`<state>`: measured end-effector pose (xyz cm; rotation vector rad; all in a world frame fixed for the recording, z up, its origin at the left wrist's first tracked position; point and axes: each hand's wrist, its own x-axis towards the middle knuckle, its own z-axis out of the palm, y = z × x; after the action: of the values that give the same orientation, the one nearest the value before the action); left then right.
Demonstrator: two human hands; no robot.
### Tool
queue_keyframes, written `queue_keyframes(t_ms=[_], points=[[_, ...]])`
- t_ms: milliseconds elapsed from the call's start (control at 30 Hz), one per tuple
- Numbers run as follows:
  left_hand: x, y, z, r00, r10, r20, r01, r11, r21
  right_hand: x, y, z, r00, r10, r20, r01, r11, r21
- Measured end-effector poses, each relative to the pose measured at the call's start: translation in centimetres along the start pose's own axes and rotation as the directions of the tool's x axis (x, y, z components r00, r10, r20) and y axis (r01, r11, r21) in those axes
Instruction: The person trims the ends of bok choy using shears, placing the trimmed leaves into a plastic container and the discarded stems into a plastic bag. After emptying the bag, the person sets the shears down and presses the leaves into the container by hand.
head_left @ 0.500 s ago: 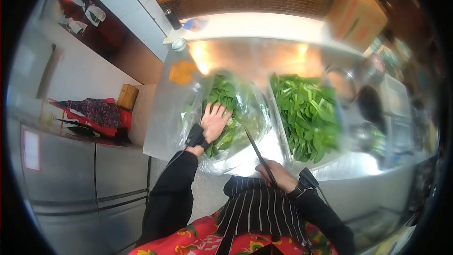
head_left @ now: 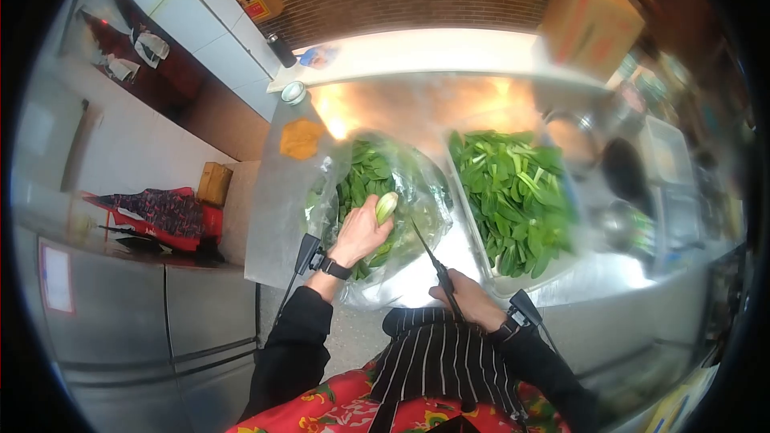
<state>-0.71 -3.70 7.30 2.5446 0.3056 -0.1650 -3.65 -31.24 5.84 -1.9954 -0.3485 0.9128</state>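
— Two hands at work here. What is the left hand (head_left: 361,234) doing?

— It is curled around a pale green stalk (head_left: 387,207), fingers closed on it, with the stalk's rounded end sticking up above the knuckles. The hand sits over the open plastic bag (head_left: 425,192) full of greens (head_left: 361,172), and a black band with a cable is strapped at its wrist.

— And the right hand (head_left: 472,301)?

— Closed in a grip on the handle of a knife (head_left: 427,250). The hand is low, close to the person's striped apron (head_left: 441,357). The blade slants up and to the left, its tip near the stalk, though I cannot tell whether they touch.

— Where does the bag lie?

— On the steel counter (head_left: 277,216), in front of the person. Its plastic is spread open around the leaves.

— What is beside it?

— A tray (head_left: 473,228) to the right, heaped with more leaves (head_left: 513,192). The two piles are near each other but apart, with a strip of bare steel between them.

— Anything further back?

— A small jar (head_left: 293,93) at the counter's far left corner, and a cardboard box (head_left: 589,20) up on the right. The pots at the far right are too blurred to describe.
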Motion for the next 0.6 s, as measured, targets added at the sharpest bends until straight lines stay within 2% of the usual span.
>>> queue_keyframes(t_ms=[67, 100, 133, 200, 233, 367, 500, 567, 600], points=[[-1.0, 0.2, -0.3, 0.999, 0.022, 0.039, -0.015, 0.987, -0.162, 0.5, -1.0, -0.4, 1.000, -0.021, 0.018, 0.021, 1.000, -0.004], [-1.1, 0.5, -0.5, 0.992, 0.009, 0.127, 0.021, 0.971, -0.236, 0.7, -1.5, -0.6, 0.999, -0.021, 0.029, 0.021, 1.000, -0.010], [-1.5, 0.8, -0.8, 0.992, 0.000, 0.124, 0.030, 0.970, -0.241, 0.9, -2.1, -0.7, 0.999, -0.022, 0.049, 0.023, 0.999, -0.026], [-2.4, 1.7, -1.5, 0.877, -0.181, 0.446, 0.351, 0.874, -0.336, 1.5, -2.7, -0.9, 0.997, -0.025, 0.080, 0.028, 0.999, -0.046], [-2.9, 1.2, -0.9, 0.900, -0.102, 0.425, 0.302, 0.847, -0.437, 2.1, -2.7, -0.8, 0.992, -0.008, 0.124, 0.017, 0.997, -0.072], [-4.1, 1.5, -0.9, 0.869, -0.071, 0.490, 0.335, 0.813, -0.476, 3.3, -2.5, -0.3, 0.974, 0.000, 0.227, 0.029, 0.992, -0.123], [-4.3, -0.6, -0.8, 0.840, -0.076, 0.537, 0.390, 0.772, -0.502, 4.0, -3.4, -0.5, 0.967, 0.070, 0.245, -0.035, 0.989, -0.146], [-4.1, -2.0, -0.4, 0.830, -0.122, 0.544, 0.433, 0.756, -0.491, 5.0, -2.9, -0.3, 0.978, 0.052, 0.200, 0.017, 0.944, -0.330], [-4.2, -2.2, -0.6, 0.830, -0.121, 0.544, 0.430, 0.759, -0.488, 5.2, -2.3, 0.1, 0.979, 0.051, 0.197, 0.017, 0.945, -0.327]])
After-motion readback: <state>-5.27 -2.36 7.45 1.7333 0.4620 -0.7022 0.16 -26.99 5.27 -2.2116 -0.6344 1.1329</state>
